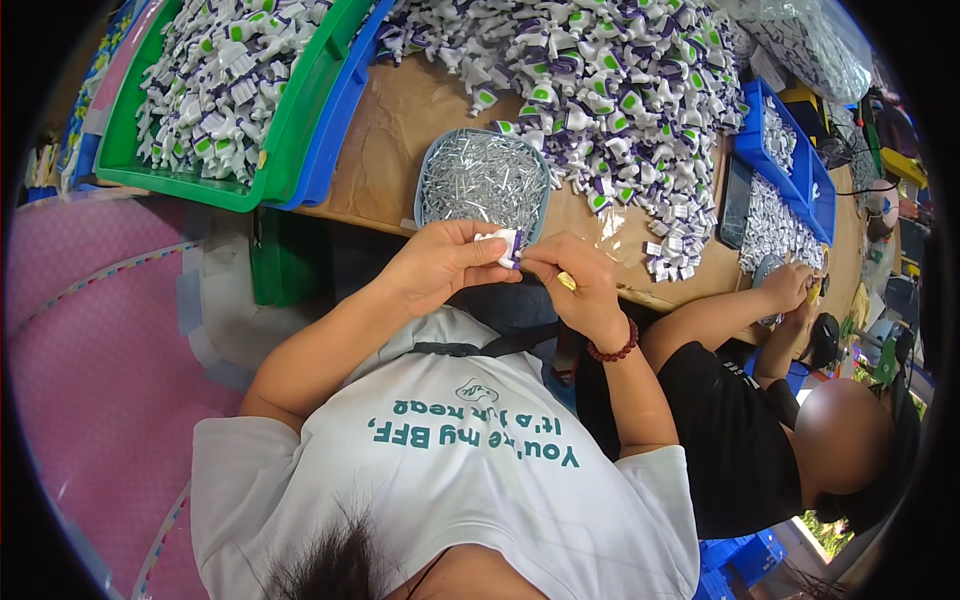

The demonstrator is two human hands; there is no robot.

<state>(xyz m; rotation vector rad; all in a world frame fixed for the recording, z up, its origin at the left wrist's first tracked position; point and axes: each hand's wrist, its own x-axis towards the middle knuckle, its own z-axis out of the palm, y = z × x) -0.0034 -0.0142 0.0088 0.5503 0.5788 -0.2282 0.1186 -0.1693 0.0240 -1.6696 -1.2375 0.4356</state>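
Observation:
My left hand point(450, 265) is closed, its thumb and fingers pinching a small white and purple plastic part point(509, 247). Close against that part's right side are the fingertips of my right hand point(585, 280), also closed. A short yellow object point(567, 281) pokes out between the right hand's fingers; the rest of it is hidden. Whether those fingertips also pinch a pin cannot be made out. Just beyond both hands, a grey-blue bowl point(419, 190) full of thin silvery metal pins point(485, 178) stands at the table's near edge.
Many white, purple and green plastic parts point(620, 90) are heaped on the brown table point(385, 130). A green tray point(275, 150) of similar parts sits at the left, over a blue tray point(330, 120). Blue bins point(790, 165) stand right. A co-worker in black point(710, 430) works beside me.

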